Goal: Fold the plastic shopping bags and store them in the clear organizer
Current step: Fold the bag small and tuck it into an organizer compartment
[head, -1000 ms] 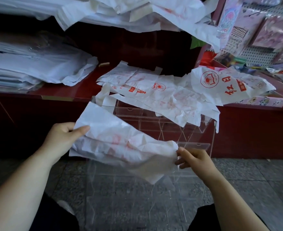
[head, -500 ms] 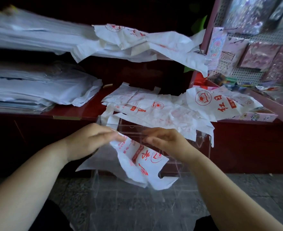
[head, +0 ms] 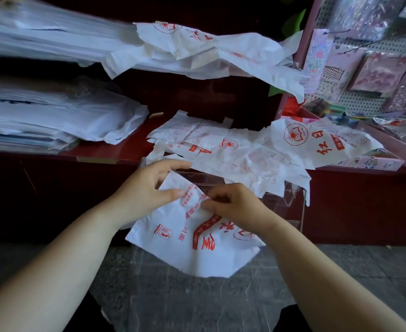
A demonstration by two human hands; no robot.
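A white plastic bag with red print (head: 192, 245) hangs folded in front of me, its lower part drooping towards the floor. My left hand (head: 147, 190) pinches its top left edge. My right hand (head: 233, 204) pinches the top fold just to the right, and the two hands almost touch. Behind and below the bag stands the clear organizer (head: 290, 207), mostly hidden by the bag and my hands. More white printed bags (head: 240, 154) lie spread over the organizer's top and the red shelf behind it.
A dark red shelf (head: 115, 149) carries stacks of white bags (head: 53, 116) at the left. Another heap of bags (head: 209, 53) overhangs the upper shelf. A pegboard with packaged goods (head: 376, 68) stands at the right. Grey stone floor (head: 197, 303) lies below.
The bag was stretched wide between my hands a second ago. My hands have since come together at its top, folding it in half, and the printed side now faces me.
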